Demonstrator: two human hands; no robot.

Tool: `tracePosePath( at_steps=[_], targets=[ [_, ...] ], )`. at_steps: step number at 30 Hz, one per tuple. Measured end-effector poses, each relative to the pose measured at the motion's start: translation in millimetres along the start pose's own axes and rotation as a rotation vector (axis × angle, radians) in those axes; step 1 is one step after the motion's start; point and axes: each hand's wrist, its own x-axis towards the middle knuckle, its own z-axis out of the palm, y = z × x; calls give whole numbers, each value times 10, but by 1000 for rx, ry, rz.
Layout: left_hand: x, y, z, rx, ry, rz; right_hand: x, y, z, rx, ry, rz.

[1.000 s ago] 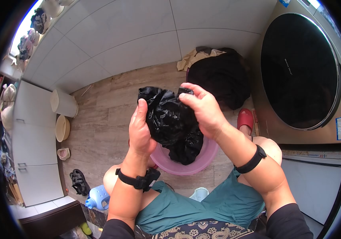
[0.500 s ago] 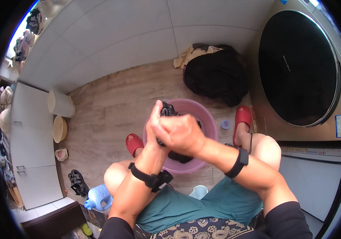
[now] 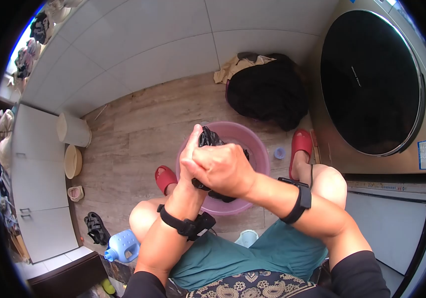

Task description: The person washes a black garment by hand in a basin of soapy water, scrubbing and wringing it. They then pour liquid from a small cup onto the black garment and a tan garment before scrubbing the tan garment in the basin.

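Black garment [image 3: 208,138] bunched upright between right hand [image 3: 223,169], left hand [image 3: 189,154].

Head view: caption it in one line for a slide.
Left hand and right hand squeeze a bunched black wet cloth above a round pink plastic basin.

Both forearms raised, crossing at wrists; right hand [image 3: 223,169] fisted over left hand [image 3: 189,155], both clenched tight
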Motion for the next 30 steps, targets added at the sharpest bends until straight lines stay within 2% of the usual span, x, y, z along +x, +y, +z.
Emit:
tracePosePath(
  at_steps=[1, 2, 4, 5, 6, 7, 8, 9, 10, 12, 13, 14, 16, 17, 18, 20, 21, 24, 26, 28, 29, 30],
  targets=[
    [-5, -3, -1, -93, -107, -67, 18, 85, -5, -23, -9, 2],
    [-41, -138, 333, 202, 352, 163, 77, 225, -6, -86, 35, 21],
    [-14, -152, 795, 137, 420, 82, 225, 310, -104, -10, 113, 278],
    [-34, -124, 626, 145, 429, 80, 215, 192, -130, -71, 121, 163],
    [-54, -61, 474, 112, 231, 117, 112, 119, -56, -52, 72, 95],
    [-15, 58, 123, 71, 40, 50, 9, 44, 19, -28, 23, 28],
    [-20, 77, 185, 22, -27, 7, -29, -48, 1, 125, -14, 76],
    [-23, 95, 241, -25, -92, -39, 21, -4, -44, -5, -45, 71],
    [-96, -26, 338, 50, 147, 79, 80, 134, -9, -137, 57, -93],
    [-40, -112, 891, 128, 450, 66, 234, 256, -100, 3, 96, 345],
    [-60, -103, 519, 143, 330, 58, 195, 229, -92, -48, 94, 280],
    [-122, -59, 543, 180, 260, 125, 136, 152, -36, -113, 81, 42],
    [2, 140, -140, -3, -222, -8, 2, -66, 10, 53, -24, 91],
    [-62, 88, 60, -54, -120, -40, 6, -23, 15, 55, -20, 57],
    [-130, 12, 446, -31, 221, 3, 62, 59, -21, 25, -4, 105],
    [-39, -108, 1062, 105, 566, 5, 234, 231, -122, 23, 100, 302],
    [-52, -119, 936, 156, 514, 43, 208, 210, -104, 18, 85, 273],
    [146, 98, -189, -191, -546, -131, 51, -58, -57, 66, 2, 81],
    [94, 46, -79, -74, -252, -45, 26, -43, -33, 69, 3, 162],
    [-67, -112, 904, 85, 435, 20, 224, 216, -148, -40, 74, 177],
    [-44, -141, 1007, 108, 461, 30, 255, 300, -142, 2, 73, 379],
    [-61, -123, 879, 122, 368, 40, 208, 271, -98, -43, 62, 264]
  ],
)
